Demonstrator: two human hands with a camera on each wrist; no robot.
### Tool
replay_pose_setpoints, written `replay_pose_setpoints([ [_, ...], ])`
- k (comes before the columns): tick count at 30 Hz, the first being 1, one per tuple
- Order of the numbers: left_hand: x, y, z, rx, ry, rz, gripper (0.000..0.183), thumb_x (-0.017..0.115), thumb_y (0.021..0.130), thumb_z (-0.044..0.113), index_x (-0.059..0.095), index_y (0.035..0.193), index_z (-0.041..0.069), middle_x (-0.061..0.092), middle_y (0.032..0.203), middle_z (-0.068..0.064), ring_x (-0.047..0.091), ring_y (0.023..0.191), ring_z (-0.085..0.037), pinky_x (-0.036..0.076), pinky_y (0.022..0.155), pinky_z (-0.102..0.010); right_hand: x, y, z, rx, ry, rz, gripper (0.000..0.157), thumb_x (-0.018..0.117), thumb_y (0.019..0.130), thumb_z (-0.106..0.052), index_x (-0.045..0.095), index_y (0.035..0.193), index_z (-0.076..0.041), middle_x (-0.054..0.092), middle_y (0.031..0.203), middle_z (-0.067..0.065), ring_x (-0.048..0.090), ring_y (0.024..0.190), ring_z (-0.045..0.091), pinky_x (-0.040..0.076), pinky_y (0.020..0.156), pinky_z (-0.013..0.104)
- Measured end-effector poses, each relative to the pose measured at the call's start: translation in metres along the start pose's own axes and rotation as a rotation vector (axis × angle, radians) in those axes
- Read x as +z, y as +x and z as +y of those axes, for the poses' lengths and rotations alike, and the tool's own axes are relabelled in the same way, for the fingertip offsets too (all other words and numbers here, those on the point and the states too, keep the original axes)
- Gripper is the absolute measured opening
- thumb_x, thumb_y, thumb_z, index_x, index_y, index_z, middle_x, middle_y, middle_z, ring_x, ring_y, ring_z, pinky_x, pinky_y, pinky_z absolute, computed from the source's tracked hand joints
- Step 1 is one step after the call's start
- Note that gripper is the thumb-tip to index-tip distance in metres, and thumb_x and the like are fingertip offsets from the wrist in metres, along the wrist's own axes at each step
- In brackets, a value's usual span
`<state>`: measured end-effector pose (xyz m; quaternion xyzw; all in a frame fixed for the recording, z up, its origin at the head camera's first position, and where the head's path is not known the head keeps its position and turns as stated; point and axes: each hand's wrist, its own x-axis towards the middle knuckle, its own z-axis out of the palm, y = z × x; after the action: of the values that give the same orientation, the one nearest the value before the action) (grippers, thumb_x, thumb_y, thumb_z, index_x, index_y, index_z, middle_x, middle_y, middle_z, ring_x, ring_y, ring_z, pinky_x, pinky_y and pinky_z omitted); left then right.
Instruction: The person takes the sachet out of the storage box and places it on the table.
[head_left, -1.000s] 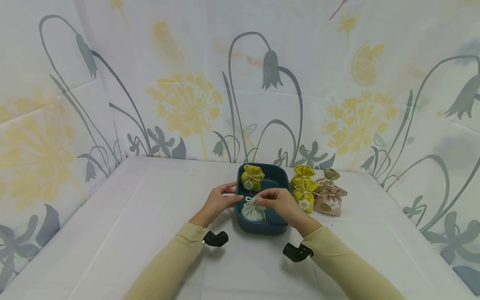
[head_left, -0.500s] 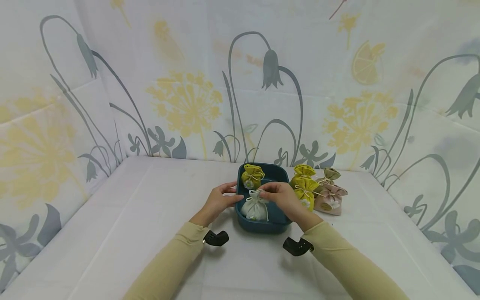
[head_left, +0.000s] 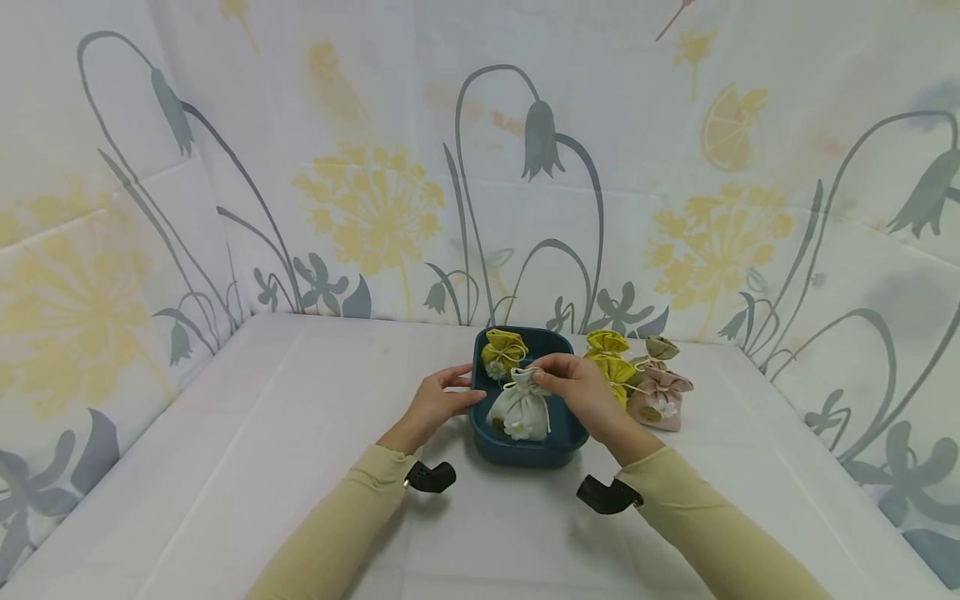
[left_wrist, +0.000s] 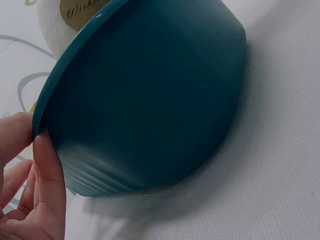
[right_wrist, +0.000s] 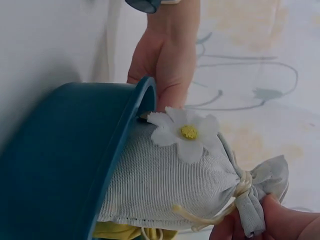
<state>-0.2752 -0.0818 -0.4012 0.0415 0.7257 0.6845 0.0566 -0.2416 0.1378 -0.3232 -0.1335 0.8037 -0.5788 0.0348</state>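
Observation:
My right hand (head_left: 581, 390) pinches the gathered top of a white drawstring pouch (head_left: 522, 410) with a white flower on its front. In the right wrist view, the pouch (right_wrist: 170, 172) sits partly above the rim of a dark teal plastic bin (right_wrist: 65, 155). My left hand (head_left: 442, 402) pinches the left rim of the bin (head_left: 525, 454) between thumb and fingers, as the left wrist view shows with the hand (left_wrist: 40, 185) at the rim. Behind the white pouch, a yellow-green pouch (head_left: 501, 354) stands in the bin's far left corner.
Right of the bin, two yellow-green pouches (head_left: 609, 342) stand close together, partly behind my right hand. Beside them are a pink pouch (head_left: 660, 396) and an olive-topped pouch (head_left: 662, 348). A white cloth (head_left: 300, 400) covers the table, and a floral-printed curtain (head_left: 382, 250) rises behind.
My right hand has lifted the white pouch upward inside the bin and shifted it slightly right, turning its flowered side into view. My left hand has stayed on the bin's rim.

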Motion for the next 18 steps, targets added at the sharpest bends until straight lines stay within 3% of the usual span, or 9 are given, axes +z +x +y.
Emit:
replay_pose_setpoints([
  [13,0.000,-0.001,0.001,-0.010,0.029,0.008,0.058,0.072,0.081,0.008,0.050,0.134,0.006,0.053,0.120,-0.019,0.061,0.091,-0.018,0.054,0.076,-0.031,-0.012,-0.018,-0.013,-0.006,-0.003,0.064,0.020,0.054,0.095,-0.009,0.059,0.108,0.006,0.061,0.097,0.006,0.053,0.092,0.019,0.047,0.085,0.033],
  [18,0.000,-0.001,0.001,-0.020,0.037,0.013,0.058,0.073,0.081,0.009,0.051,0.134,0.008,0.053,0.120,-0.019,0.061,0.091,-0.019,0.054,0.077,-0.031,-0.019,-0.029,-0.017,-0.014,-0.003,0.095,0.020,0.054,0.095,-0.008,0.059,0.108,0.006,0.060,0.095,0.006,0.052,0.089,0.017,0.048,0.080,0.029],
])
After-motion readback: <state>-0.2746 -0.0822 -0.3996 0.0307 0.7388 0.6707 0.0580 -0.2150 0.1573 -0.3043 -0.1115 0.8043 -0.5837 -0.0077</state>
